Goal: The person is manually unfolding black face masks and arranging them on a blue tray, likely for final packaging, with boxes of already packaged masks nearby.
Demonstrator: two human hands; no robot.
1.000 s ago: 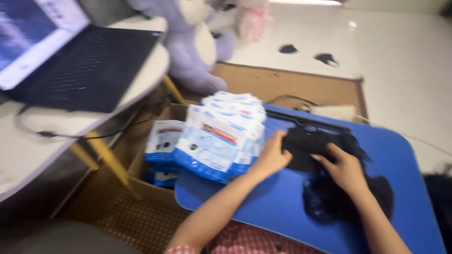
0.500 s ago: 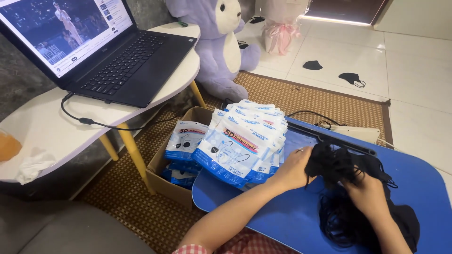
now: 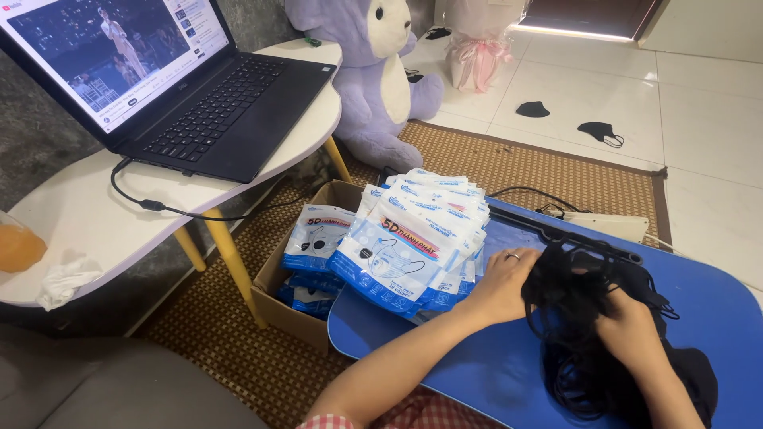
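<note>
A tangled pile of black face masks [image 3: 592, 318] lies on a blue lap table [image 3: 477, 373]. My left hand [image 3: 502, 284], a ring on one finger, rests at the pile's left edge with fingers in the masks. My right hand [image 3: 632, 334] presses into the pile from the right and grips some of it. A stack of blue-and-white mask packets [image 3: 417, 238] leans on the table's left end, just left of my left hand.
A cardboard box [image 3: 298, 298] with more packets sits on a woven mat [image 3: 509, 163]. To the left, a white table [image 3: 95, 222] holds an open laptop [image 3: 214, 111]. A purple plush rabbit [image 3: 373, 71] and two loose black masks [image 3: 600, 131] lie beyond.
The view has tilted up and steadied, showing more of the laptop and floor. Both hands stay on the black masks, shifting only slightly within the pile.
</note>
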